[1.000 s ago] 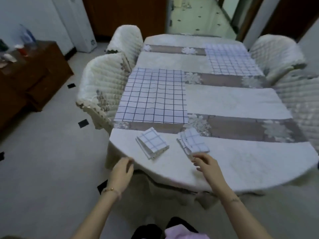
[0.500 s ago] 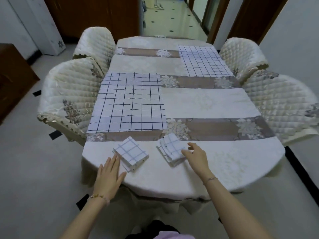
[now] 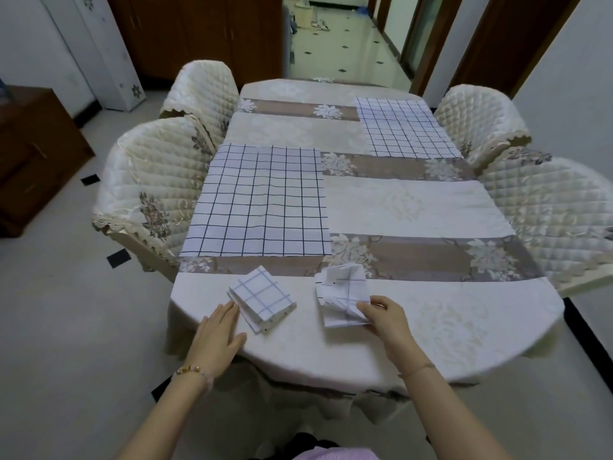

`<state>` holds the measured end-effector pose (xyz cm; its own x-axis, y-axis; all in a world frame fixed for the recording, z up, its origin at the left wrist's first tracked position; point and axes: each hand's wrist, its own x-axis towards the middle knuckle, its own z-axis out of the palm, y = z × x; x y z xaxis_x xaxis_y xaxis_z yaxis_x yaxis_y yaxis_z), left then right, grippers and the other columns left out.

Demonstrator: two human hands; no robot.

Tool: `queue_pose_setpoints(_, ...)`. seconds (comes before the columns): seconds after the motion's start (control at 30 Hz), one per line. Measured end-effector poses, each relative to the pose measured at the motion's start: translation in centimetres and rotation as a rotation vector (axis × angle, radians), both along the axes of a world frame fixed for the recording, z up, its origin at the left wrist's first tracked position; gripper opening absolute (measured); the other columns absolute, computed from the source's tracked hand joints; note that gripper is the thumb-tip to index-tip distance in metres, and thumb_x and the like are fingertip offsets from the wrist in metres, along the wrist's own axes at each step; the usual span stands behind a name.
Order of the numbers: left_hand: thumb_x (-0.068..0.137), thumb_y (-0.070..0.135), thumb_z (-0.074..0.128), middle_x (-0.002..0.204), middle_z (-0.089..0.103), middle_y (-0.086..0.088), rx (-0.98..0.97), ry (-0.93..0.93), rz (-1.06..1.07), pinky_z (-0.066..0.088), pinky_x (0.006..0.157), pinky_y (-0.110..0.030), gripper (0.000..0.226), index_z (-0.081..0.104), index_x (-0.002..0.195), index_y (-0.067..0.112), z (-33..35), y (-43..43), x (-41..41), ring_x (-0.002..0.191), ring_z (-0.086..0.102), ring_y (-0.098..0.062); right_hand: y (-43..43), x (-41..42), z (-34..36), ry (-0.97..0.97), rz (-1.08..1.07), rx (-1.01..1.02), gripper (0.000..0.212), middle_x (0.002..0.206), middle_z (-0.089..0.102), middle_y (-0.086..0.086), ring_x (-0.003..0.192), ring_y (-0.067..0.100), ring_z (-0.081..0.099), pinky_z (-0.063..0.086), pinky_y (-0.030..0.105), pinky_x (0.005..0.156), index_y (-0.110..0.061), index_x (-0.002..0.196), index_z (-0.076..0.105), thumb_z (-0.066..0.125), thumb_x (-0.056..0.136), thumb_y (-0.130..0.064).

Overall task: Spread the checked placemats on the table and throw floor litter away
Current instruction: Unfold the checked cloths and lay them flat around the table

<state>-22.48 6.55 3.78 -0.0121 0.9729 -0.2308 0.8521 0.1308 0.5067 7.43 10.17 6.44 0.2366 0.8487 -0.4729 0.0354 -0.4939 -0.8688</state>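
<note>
Half a second ago my right hand (image 3: 386, 322) only touched the edge of the folded white cloth placemat with dark check lines (image 3: 343, 298). Now its thumb and fingers pinch the near right corner of that cloth. The packet has come loose, its layers fanned and creased, no longer a neat square. It lies on the near part of the bench (image 3: 414, 343), with its far edge over a brown flowered band of the bench cover.

My left hand (image 3: 217, 341) has slid forward. It lay flat just short of the second folded checked placemat (image 3: 262, 297); now its straight fingertips touch that packet's near left edge, palm down, holding nothing. That packet is unchanged: a tight square of several thin layers, set cornerwise to me.

Two others lie flat as before. The near spread checked placemat (image 3: 262, 200) is a large rectangle on the left side of the bench, and the far spread checked placemat (image 3: 403, 127) lies toward the right rear corner. Both are thin fabric with faint fold creases.

The bench has a rounded near end and is draped in cream patterned cloth crossed by brown bands with pale flowers. Quilted cream chair covers with scalloped trim flank it, two on the left (image 3: 152, 174) and two on the right (image 3: 550, 200). Small black squares (image 3: 118, 257) mark the pale floor; I cannot tell whether they are litter or tile.
</note>
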Motion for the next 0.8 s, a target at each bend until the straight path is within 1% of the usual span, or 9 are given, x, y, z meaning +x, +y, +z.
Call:
queue_pose_setpoints(0.07, 0.092, 0.019, 0.052, 0.146, 0.041, -0.003, 0.117, -0.19, 0.143, 0.029, 0.111, -0.031, 0.049, 0.038, 0.14, 0.013, 1.2, -0.1, 0.7, 0.134, 0.038, -0.018, -1.2, -0.5, 1.2, 0.124, -0.027, 0.003, 0.012, 0.084, 0.068, 0.006, 0.071, 0.016, 0.062, 0.052, 0.022, 0.059, -0.004, 0.099, 0.064, 0.061, 0.087, -0.006)
queue_pose_setpoints(0.13, 0.092, 0.014, 0.052, 0.134, 0.051, -0.002, 0.242, -0.292, 0.227, 0.035, 0.102, -0.027, 0.037, 0.049, 0.13, 0.013, 2.8, -0.2, 2.2, 0.125, 0.046, -0.018, -2.1, -1.3, 2.0, 0.199, -0.019, 0.013, 0.015, 0.089, 0.07, 0.007, 0.075, 0.016, 0.064, 0.053, 0.021, 0.06, -0.005, 0.101, 0.066, 0.061, 0.087, -0.008)
queue_pose_setpoints(0.2, 0.092, 0.016, 0.055, 0.125, 0.056, 0.0, 0.238, -0.459, 0.256, 0.039, 0.101, -0.029, 0.03, 0.054, 0.122, 0.016, 4.1, -0.2, 4.2, 0.118, 0.051, -0.017, -2.9, -2.2, 2.6, 0.247, -0.011, 0.015, 0.016, 0.093, 0.072, 0.007, 0.078, 0.016, 0.064, 0.054, 0.021, 0.063, -0.007, 0.102, 0.066, 0.062, 0.087, -0.011)
queue_pose_setpoints(0.3, 0.088, 0.028, 0.061, 0.12, 0.061, 0.0, -0.118, -0.941, 0.334, 0.045, 0.101, -0.036, 0.028, 0.054, 0.114, 0.021, 5.8, 0.4, 7.4, 0.114, 0.057, -0.018, -3.5, -3.6, 2.9, 0.312, -0.004, 0.024, 0.019, 0.095, 0.072, 0.007, 0.082, 0.017, 0.065, 0.055, 0.022, 0.066, -0.006, 0.104, 0.066, 0.063, 0.087, -0.012)
queue_pose_setpoints(0.37, 0.092, 0.03, 0.055, 0.112, 0.067, -0.006, -0.339, -1.166, 0.398, 0.05, 0.091, -0.035, 0.024, 0.058, 0.11, 0.015, 6.4, 0.5, 8.9, 0.105, 0.063, -0.02, -3.8, -4.2, 3.1, 0.349, 0.014, 0.027, 0.019, 0.096, 0.073, 0.008, 0.084, 0.018, 0.066, 0.055, 0.023, 0.067, -0.006, 0.105, 0.066, 0.063, 0.087, -0.013)
queue_pose_setpoints(0.5, 0.094, 0.015, 0.052, 0.092, 0.069, -0.013, -0.32, -1.183, 0.46, 0.056, 0.075, -0.034, 0.014, 0.063, 0.091, 0.007, 6.5, 0.5, 9.7, 0.086, 0.066, -0.024, -4.2, -5.0, 3.1, 0.246, 0.036, 0.037, 0.028, 0.107, 0.067, 0.007, 0.088, 0.015, 0.065, 0.055, 0.017, 0.067, -0.011, 0.114, 0.058, 0.064, 0.087, -0.015)
queue_pose_setpoints(0.6, 0.093, 0.009, 0.05, 0.076, 0.071, -0.003, -0.258, -1.147, 0.484, 0.057, 0.061, -0.025, 0.016, 0.065, 0.087, 0.008, 6.2, 0.6, 9.5, 0.074, 0.066, -0.018, -4.4, -5.0, 3.1, -0.179, 0.078, 0.197, 0.046, 0.118, 0.053, -0.005, 0.1, 0.002, 0.054, 0.046, 0.009, 0.073, -0.022, 0.126, 0.046, 0.066, 0.085, -0.018)
queue_pose_setpoints(0.7, 0.094, 0.009, 0.05, 0.075, 0.072, -0.003, -0.248, -1.171, 0.485, 0.056, 0.059, -0.024, 0.016, 0.066, 0.094, 0.006, 6.2, 0.6, 9.6, 0.072, 0.068, -0.017, -4.9, -5.7, 3.4, -0.335, 0.301, 0.39, 0.046, 0.121, 0.05, -0.023, 0.114, -0.006, 0.047, 0.039, 0.01, 0.092, -0.03, 0.124, 0.051, 0.07, 0.082, -0.025)
queue_pose_setpoints(0.8, 0.094, 0.008, 0.049, 0.071, 0.072, -0.003, -0.238, -1.211, 0.463, 0.055, 0.054, -0.023, 0.016, 0.065, 0.089, 0.006, 6.4, 0.7, 9.9, 0.064, 0.07, -0.014, -4.9, -6.4, 2.8, -0.439, 0.482, 0.439, 0.036, 0.12, 0.053, -0.024, 0.114, -0.009, 0.048, 0.039, 0.009, 0.096, -0.028, 0.116, 0.062, 0.07, 0.081, -0.024)
